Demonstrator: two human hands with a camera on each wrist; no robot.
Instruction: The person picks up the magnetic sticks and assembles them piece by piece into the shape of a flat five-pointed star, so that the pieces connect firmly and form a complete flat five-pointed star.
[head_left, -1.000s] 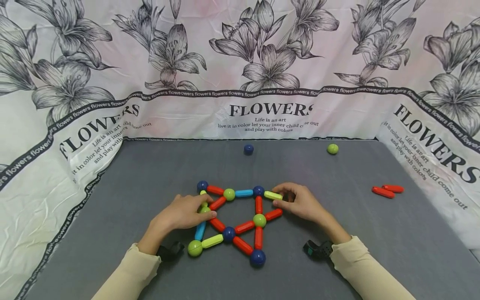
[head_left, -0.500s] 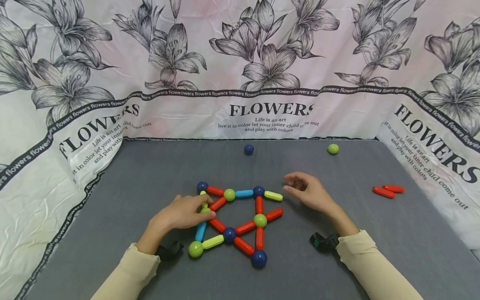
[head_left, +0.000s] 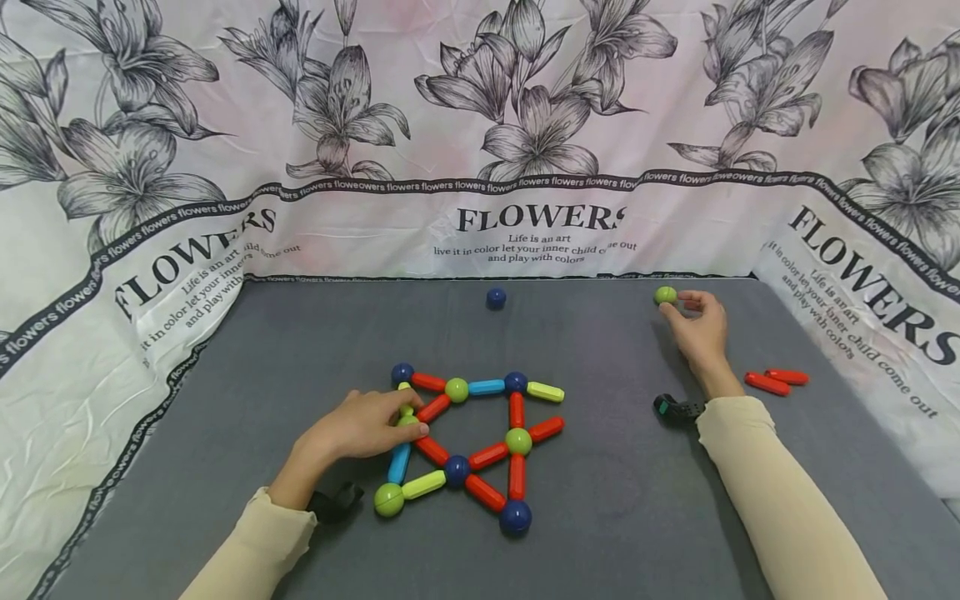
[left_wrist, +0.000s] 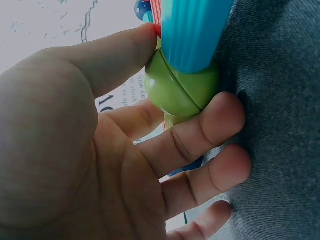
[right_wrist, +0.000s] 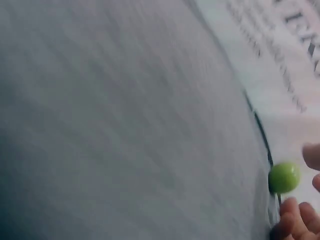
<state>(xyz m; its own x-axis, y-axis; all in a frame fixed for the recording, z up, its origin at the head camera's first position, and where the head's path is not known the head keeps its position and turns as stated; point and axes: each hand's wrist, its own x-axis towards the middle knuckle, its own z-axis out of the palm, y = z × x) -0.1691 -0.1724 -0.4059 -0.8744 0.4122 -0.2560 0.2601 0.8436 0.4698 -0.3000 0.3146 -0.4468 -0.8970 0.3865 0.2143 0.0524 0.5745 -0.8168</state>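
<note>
In the head view my left hand (head_left: 367, 423) rests at the left side of a flat frame of coloured rods and balls. In the left wrist view its thumb and fingers hold a green ball (left_wrist: 180, 85), with a blue rod (left_wrist: 195, 32) joined to it. At the back right, my right hand (head_left: 699, 329) reaches around a loose green ball (head_left: 664, 295), thumb and fingers spread about it. The right wrist view shows a gap between the fingers and this ball. A yellow-green rod (head_left: 545, 392) and a red rod (head_left: 547, 429) stick out from the frame's right side.
A loose dark blue ball (head_left: 496, 298) sits at the back middle of the grey table (head_left: 615, 517). Two loose red rods (head_left: 776, 381) lie at the right, beside my right forearm. A flower-print cloth (head_left: 540, 237) borders the table at the back and sides.
My right hand has left the yellow-green rod on the frame and moved right and back to the loose green ball. My left hand has stayed at the frame.
</note>
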